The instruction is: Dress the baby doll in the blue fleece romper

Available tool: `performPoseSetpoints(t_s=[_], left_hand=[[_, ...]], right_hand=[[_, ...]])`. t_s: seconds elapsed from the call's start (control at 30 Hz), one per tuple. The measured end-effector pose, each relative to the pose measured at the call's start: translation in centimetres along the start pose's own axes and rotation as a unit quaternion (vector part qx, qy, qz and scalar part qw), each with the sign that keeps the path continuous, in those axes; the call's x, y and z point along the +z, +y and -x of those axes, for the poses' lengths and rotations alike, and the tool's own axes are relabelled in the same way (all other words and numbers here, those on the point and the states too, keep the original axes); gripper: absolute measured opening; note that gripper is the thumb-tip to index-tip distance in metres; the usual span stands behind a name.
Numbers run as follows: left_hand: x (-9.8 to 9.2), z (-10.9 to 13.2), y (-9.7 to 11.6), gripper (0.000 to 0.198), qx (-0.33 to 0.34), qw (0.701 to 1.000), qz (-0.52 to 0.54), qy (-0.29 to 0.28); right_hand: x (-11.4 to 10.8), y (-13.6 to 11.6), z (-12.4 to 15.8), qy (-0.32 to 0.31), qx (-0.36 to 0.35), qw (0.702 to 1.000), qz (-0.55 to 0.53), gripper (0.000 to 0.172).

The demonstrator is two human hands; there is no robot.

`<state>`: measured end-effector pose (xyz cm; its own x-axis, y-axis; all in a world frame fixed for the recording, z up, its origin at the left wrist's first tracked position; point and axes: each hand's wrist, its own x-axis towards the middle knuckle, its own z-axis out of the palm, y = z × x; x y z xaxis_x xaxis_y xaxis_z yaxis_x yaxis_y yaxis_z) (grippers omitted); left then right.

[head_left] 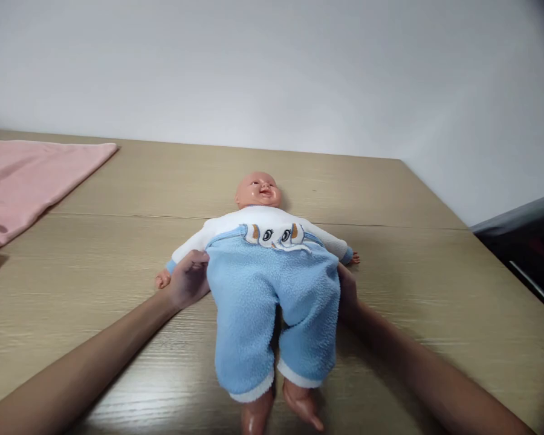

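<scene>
A bald plastic doll (257, 189) lies on the wooden tabletop (118, 260), head toward twelve o'clock; the left hand (189, 281) pinches its light-blue fleece trousers (245, 308) at nine, the right hand (347, 289) at three, grip hidden — probably spreading them evenly.

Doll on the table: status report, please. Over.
Left hand gripping blue pants at waist; right hand at opposite side, partly hidden. Doll face-up, arms spread. Pink cloth off left, apart from doll.
</scene>
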<state>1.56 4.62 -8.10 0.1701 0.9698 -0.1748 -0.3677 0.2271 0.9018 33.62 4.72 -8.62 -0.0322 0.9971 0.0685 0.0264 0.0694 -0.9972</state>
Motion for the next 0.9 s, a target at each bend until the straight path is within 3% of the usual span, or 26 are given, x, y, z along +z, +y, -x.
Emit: performPoseSetpoints(t_s=[0.1, 0.27, 0.43, 0.67, 0.9], left_hand=[[-0.2, 0.3, 0.2, 0.039, 0.046, 0.999, -0.003, 0.001], [-0.8, 0.4, -0.2, 0.048, 0.176, 0.979, -0.105, 0.011], [-0.6, 0.3, -0.1, 0.052, 0.313, 0.91, -0.262, 0.065], [0.6, -0.8, 0.2, 0.053, 0.165, 0.955, -0.238, 0.064], [-0.3, -1.3, -0.1, 0.045, 0.092, 0.985, -0.148, -0.005]], right_hand=[[-0.5, -0.7, 0.1, -0.009, 0.049, 0.997, -0.056, 0.033], [-0.7, -1.2, 0.1, -0.02, 0.058, 0.993, -0.1, 0.036], [-0.3, -0.7, -0.3, 0.011, -0.016, 0.999, -0.038, 0.046], [0.6, 0.6, -2.3, -0.002, 0.027, 0.999, -0.02, 0.06], [0.3, -0.2, -2.3, 0.054, 0.018, 0.998, 0.004, 0.055]])
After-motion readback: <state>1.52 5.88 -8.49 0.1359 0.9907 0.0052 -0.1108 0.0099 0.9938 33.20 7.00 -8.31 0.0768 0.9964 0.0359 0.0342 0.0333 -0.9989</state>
